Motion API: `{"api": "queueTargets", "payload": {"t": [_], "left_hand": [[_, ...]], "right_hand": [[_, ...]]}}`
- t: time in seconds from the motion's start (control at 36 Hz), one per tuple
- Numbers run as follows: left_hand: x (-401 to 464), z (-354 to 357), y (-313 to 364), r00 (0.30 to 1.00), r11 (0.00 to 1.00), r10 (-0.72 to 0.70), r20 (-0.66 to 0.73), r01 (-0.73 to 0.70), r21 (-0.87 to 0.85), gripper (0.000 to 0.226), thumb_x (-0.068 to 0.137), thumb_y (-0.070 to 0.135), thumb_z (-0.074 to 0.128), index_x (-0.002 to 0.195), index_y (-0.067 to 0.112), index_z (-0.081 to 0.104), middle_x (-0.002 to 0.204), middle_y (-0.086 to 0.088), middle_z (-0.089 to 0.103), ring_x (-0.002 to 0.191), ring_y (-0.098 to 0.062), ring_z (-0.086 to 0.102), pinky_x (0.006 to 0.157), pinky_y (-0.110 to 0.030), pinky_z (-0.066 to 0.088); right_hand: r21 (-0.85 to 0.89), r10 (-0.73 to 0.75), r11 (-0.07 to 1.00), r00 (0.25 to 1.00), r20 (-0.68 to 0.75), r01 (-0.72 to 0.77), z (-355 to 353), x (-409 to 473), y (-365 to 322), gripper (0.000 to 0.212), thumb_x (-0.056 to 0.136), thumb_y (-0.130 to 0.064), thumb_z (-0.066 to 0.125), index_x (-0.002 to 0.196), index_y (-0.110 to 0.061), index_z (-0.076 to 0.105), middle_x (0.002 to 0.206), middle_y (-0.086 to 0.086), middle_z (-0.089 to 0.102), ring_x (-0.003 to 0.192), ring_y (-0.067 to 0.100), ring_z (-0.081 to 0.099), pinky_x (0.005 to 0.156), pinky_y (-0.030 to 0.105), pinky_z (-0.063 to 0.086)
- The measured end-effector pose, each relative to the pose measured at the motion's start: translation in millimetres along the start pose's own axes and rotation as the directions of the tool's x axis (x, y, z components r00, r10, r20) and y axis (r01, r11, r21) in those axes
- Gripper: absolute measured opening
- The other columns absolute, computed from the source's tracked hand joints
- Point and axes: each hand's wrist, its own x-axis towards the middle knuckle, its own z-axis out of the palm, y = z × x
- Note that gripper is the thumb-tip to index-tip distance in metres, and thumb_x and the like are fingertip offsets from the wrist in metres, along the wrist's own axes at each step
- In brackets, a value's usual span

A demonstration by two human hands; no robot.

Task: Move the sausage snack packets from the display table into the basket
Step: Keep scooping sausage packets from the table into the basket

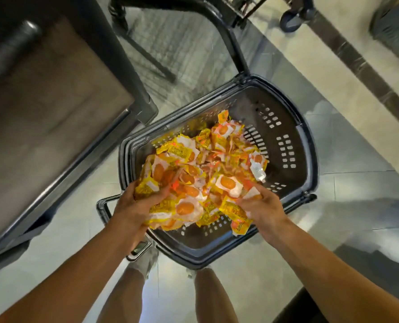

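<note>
One basket (287,141), two hands (133,210) (261,206), dozens of packets (207,164), uncountable.

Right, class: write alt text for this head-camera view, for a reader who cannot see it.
Two hands, left hand and right hand, hold a heap of yellow sausage snack packets over a dark plastic basket on a tiled floor. The display table stands to the left.

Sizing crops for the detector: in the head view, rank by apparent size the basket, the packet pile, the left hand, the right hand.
1. basket
2. packet pile, lying inside it
3. left hand and right hand: look alike, not ranked; both grip packets and sit nearer the camera.
</note>
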Motion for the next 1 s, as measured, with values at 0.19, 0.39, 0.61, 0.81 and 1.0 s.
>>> {"api": "queueTargets", "payload": {"t": [0.19,0.39,0.61,0.81,1.0], "left_hand": [[-79.0,-17.6,31.3,0.996,0.996,0.074,0.043,-0.071,-0.057,0.058,0.074,0.007,0.082,0.127,0.020,0.063,0.114,-0.008,0.076,0.097,-0.030,0.075,0.069,-0.043,0.063],[-200.8,-38.7,73.1,0.971,0.979,0.175,0.162,-0.155,-0.131,0.050,0.085,0.011,0.073,0.134,0.014,0.061,0.125,-0.015,0.070,0.112,-0.035,0.069,0.085,-0.048,0.061],[-336.5,-56.0,94.3,0.943,0.906,0.322,0.079,-0.283,-0.315,0.044,0.080,0.010,0.074,0.124,0.015,0.071,0.123,-0.016,0.071,0.109,-0.034,0.071,0.076,-0.040,0.061],[-423.0,-82.7,82.5,0.902,0.788,0.431,-0.013,-0.383,-0.482,0.048,0.083,0.013,0.078,0.129,0.010,0.066,0.125,-0.018,0.069,0.112,-0.036,0.069,0.084,-0.045,0.059],[-481.5,-139.6,44.7,0.883,0.694,0.425,-0.199,-0.459,-0.555,0.065,0.072,0.023,0.092,0.130,0.015,0.065,0.128,-0.019,0.068,0.114,-0.040,0.067,0.093,-0.056,0.055]], "right_hand": [[0.062,-0.101,0.994,0.990,0.097,0.095,-21.7,-74.4,-24.3,0.047,0.084,0.003,0.073,0.127,-0.016,0.068,0.119,0.014,0.073,0.113,0.037,0.068,0.098,0.058,0.053],[0.060,-0.203,0.979,0.962,0.182,0.195,-36.2,-182.8,-81.0,0.056,0.086,0.004,0.072,0.136,-0.018,0.062,0.121,0.012,0.073,0.112,0.034,0.069,0.100,0.056,0.053],[0.056,-0.331,0.943,0.897,0.293,0.329,-44.2,-311.5,-136.9,0.064,0.087,-0.001,0.073,0.143,-0.025,0.056,0.124,0.006,0.073,0.115,0.028,0.069,0.097,0.049,0.055],[-0.033,-0.385,0.902,0.838,0.386,0.429,-31.6,-396.0,-159.3,0.060,0.085,0.000,0.075,0.136,-0.029,0.062,0.115,0.000,0.076,0.109,0.023,0.072,0.095,0.045,0.058],[-0.142,-0.417,0.812,0.733,0.537,0.566,3.3,-455.6,-149.6,0.059,0.085,-0.007,0.077,0.137,-0.028,0.062,0.114,-0.003,0.077,0.106,0.018,0.073,0.087,0.039,0.060]]}}
